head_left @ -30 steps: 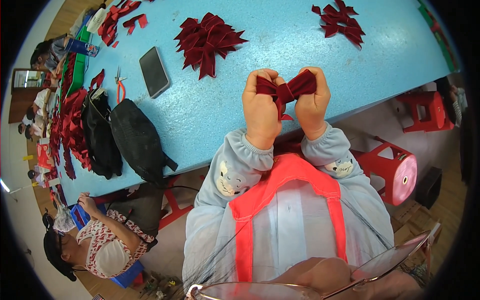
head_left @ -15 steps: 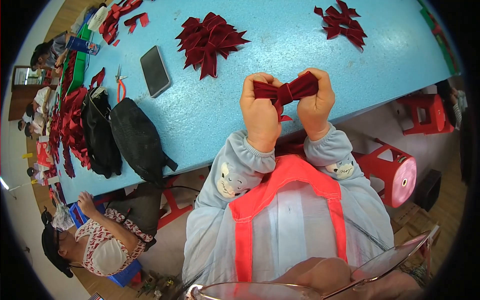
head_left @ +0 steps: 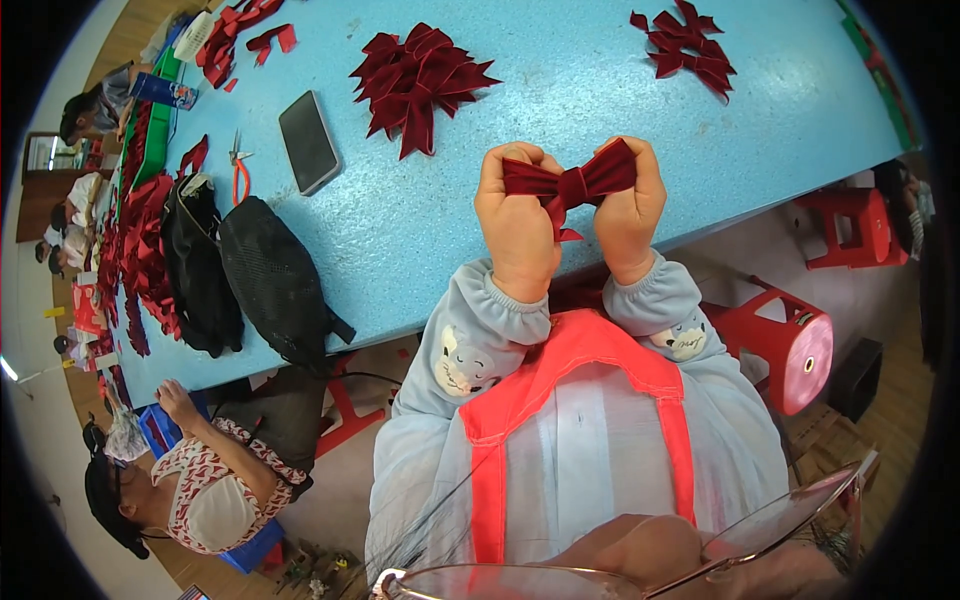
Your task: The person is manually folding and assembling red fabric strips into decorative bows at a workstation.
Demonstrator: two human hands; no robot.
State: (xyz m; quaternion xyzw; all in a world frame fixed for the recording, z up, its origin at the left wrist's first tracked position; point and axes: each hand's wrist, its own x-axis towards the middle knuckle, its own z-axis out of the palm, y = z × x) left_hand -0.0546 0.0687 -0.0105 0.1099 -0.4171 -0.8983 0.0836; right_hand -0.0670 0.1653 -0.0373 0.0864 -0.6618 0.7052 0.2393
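Between my two hands, at the table's near edge, is a dark red velvet ribbon bow (head_left: 572, 187) with a tail hanging below its knot. My left hand (head_left: 517, 220) is closed around the left loop. The right loop is gripped by my right hand (head_left: 631, 205), thumb and fingers pinched on it. Farther back on the blue table (head_left: 430, 240) lies a heap of finished-looking red bows (head_left: 415, 88). A smaller group of red bows (head_left: 688, 52) rests at the far right.
Left of me lie a smartphone (head_left: 310, 143), orange-handled nippers (head_left: 240, 172) and black mesh pouches (head_left: 275, 275). Red ribbon pieces (head_left: 145, 245) pile along the left side near a green tray (head_left: 155, 135). A co-worker (head_left: 215, 490) sits at left; red stools (head_left: 770, 340) stand at right.
The bow and both hands have shifted very slightly left, and the loops look a little more spread. The co-worker's arm at left has moved slightly.
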